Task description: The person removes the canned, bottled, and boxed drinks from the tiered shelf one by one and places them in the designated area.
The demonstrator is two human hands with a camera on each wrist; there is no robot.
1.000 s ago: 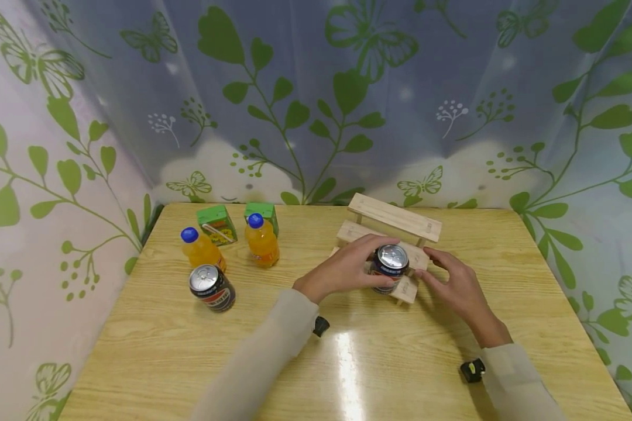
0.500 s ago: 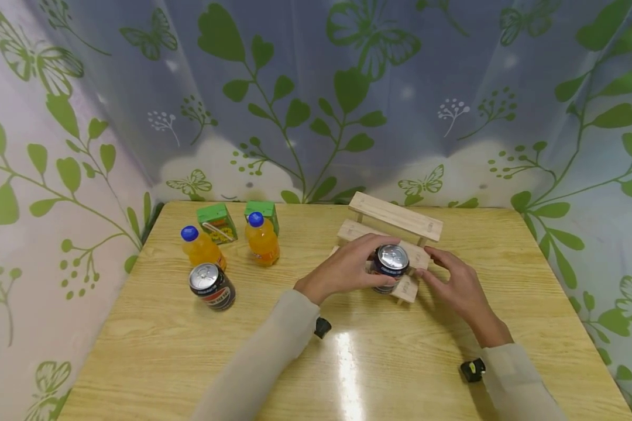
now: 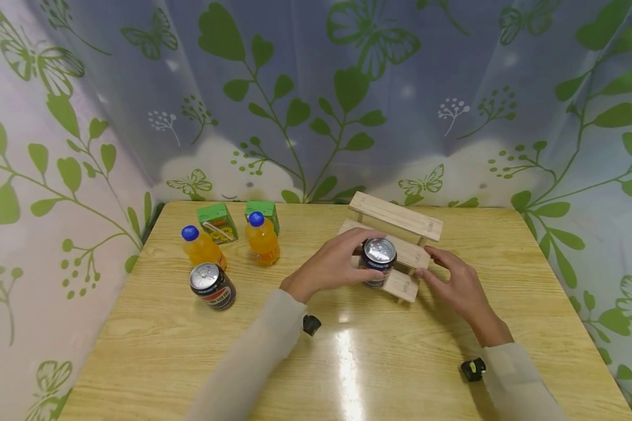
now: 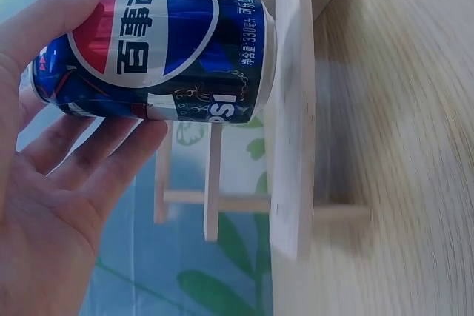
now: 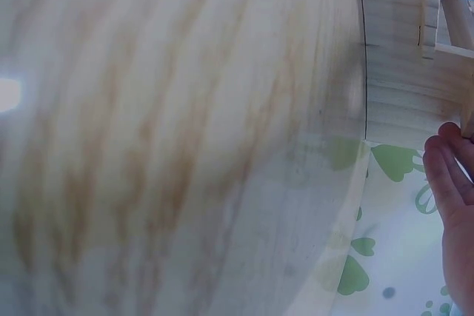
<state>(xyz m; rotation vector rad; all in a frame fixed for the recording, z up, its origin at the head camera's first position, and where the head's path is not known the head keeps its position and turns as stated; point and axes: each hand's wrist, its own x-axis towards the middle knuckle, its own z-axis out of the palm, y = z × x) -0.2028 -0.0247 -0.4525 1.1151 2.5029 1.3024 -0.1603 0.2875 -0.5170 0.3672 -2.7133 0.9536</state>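
A dark blue Pepsi can (image 3: 380,251) stands upright at the lowest step of a three-tier wooden stand (image 3: 395,216). My left hand (image 3: 329,268) grips it from the left, with the thumb in front and the fingers behind. In the left wrist view, the base of the Pepsi can (image 4: 185,49) meets or nearly meets the step; contact is hard to tell. At the stand's right end, my right hand (image 3: 460,286) holds the end of the middle step between thumb and forefinger. Only the fingers and part of the palm of this hand (image 5: 455,205) show in the right wrist view.
On the left of the wooden table (image 3: 274,362) stand another dark can (image 3: 213,287), two orange drink bottles with blue caps (image 3: 202,248) (image 3: 263,242), and two green juice cartons (image 3: 218,222) (image 3: 263,210). A leaf-patterned curtain (image 3: 305,117) hangs behind the table.
The left hand has shifted a little to the left with the Pepsi can, baring more of the lowest step's right end. The right hand and the stand have stayed put.
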